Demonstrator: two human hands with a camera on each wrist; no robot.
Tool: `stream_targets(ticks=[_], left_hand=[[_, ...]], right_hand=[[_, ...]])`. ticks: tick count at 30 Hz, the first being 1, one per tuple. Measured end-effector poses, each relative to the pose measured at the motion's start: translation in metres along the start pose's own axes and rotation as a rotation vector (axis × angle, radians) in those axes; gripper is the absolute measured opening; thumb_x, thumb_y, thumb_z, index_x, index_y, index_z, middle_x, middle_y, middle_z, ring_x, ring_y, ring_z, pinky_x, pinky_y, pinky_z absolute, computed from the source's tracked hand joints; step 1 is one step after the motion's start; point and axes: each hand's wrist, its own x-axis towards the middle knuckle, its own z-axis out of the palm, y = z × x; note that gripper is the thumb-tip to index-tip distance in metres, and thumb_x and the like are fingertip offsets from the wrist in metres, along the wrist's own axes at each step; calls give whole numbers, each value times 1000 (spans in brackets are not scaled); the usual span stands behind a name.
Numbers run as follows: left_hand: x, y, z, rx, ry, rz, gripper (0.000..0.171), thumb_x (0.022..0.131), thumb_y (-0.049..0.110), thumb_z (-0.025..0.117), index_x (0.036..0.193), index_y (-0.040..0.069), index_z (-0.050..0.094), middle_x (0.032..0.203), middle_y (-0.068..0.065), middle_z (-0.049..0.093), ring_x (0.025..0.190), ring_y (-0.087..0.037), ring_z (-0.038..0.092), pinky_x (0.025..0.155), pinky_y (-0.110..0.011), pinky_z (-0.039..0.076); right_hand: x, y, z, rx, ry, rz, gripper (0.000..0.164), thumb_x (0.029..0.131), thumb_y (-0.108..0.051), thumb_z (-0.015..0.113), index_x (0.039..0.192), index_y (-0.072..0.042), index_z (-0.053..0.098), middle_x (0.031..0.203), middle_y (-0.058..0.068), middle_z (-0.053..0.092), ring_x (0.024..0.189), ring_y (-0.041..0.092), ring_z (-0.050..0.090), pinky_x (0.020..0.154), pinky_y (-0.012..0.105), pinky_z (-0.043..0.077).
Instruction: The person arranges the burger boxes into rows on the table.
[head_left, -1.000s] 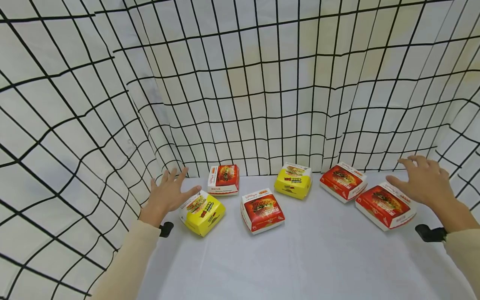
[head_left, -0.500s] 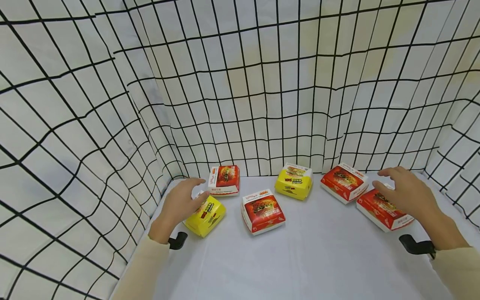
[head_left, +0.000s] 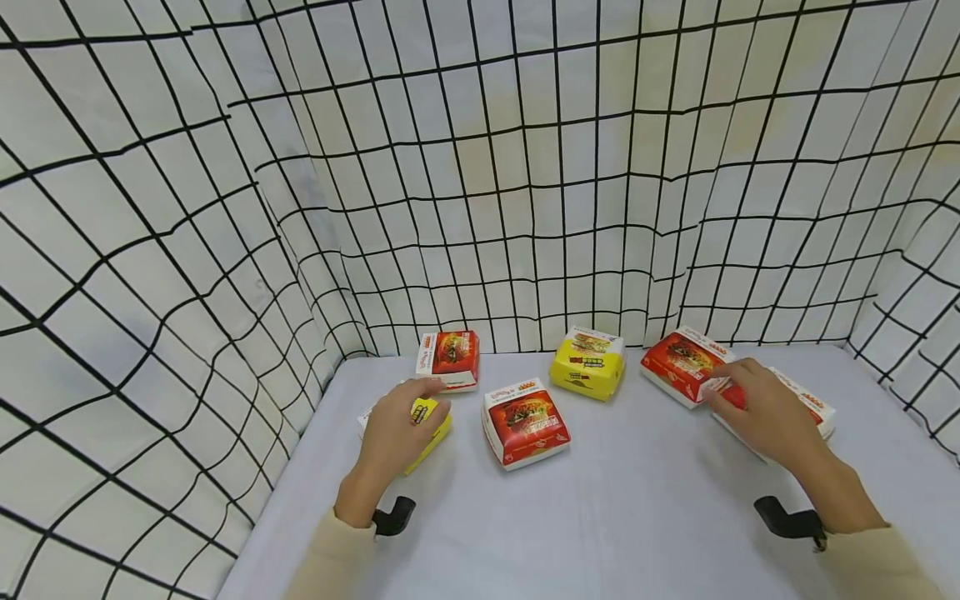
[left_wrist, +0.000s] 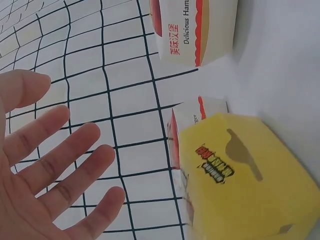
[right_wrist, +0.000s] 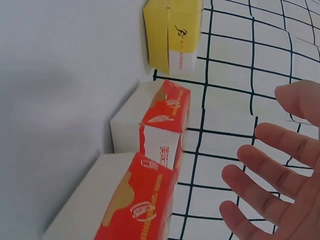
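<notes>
Over the left yellow burger box hovers my left hand, covering much of its top in the head view. The left wrist view has its fingers apart and slightly bent, holding nothing, beside that yellow box. My right hand hangs above the front-right red burger box, partly hiding it. Its fingers are spread and hold nothing in the right wrist view, with the red box to their left. Just behind stands another red burger box.
Between the hands, a red burger box rests on the white-covered table. Farther back are a red-and-white box and a second yellow box. A black grid on white cloth walls the back and sides.
My left hand has moved right and toward me across the yellow box. The right hand has shifted left over the front-right red box. The boxes stay in place.
</notes>
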Motion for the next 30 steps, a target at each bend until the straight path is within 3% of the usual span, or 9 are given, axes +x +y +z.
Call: stream_targets(ticks=[6, 12, 19, 23, 30], left_hand=[[-10, 2, 8, -33, -9, -68, 31, 97, 34, 70, 122, 16, 71, 120, -2, 73, 114, -22, 67, 99, -46, 55], [-12, 7, 12, -63, 23, -68, 25, 96, 30, 71, 117, 17, 73, 113, -1, 75, 108, -21, 69, 95, -46, 56], [-15, 21, 35, -83, 7, -97, 30, 96, 30, 72, 123, 20, 70, 114, 1, 72, 107, -19, 66, 90, -40, 56], [-12, 27, 44, -41, 1, -85, 36, 95, 29, 72, 130, 20, 66, 117, -2, 71, 107, -20, 65, 86, -36, 56], [2, 36, 44, -30, 6, -78, 40, 96, 30, 72, 132, 16, 64, 122, -5, 69, 106, -23, 64, 82, -37, 57]], right_hand=[[-6, -17, 19, 53, -29, 2, 46, 99, -39, 65, 130, -6, 61, 133, 23, 58, 117, 44, 58, 90, 66, 52], [-5, -32, 37, 115, -61, 8, 48, 97, -41, 68, 132, -10, 63, 134, 19, 61, 118, 40, 60, 92, 62, 55], [0, -51, 58, 212, -101, -24, 42, 97, -35, 70, 131, -11, 64, 129, 14, 66, 117, 34, 62, 90, 55, 57], [4, -63, 68, 262, -123, -52, 38, 97, -32, 70, 128, -11, 66, 127, 12, 67, 115, 32, 64, 90, 54, 58], [15, -83, 80, 330, -142, -66, 34, 98, -29, 69, 127, -12, 65, 127, 11, 68, 116, 30, 64, 95, 55, 56]])
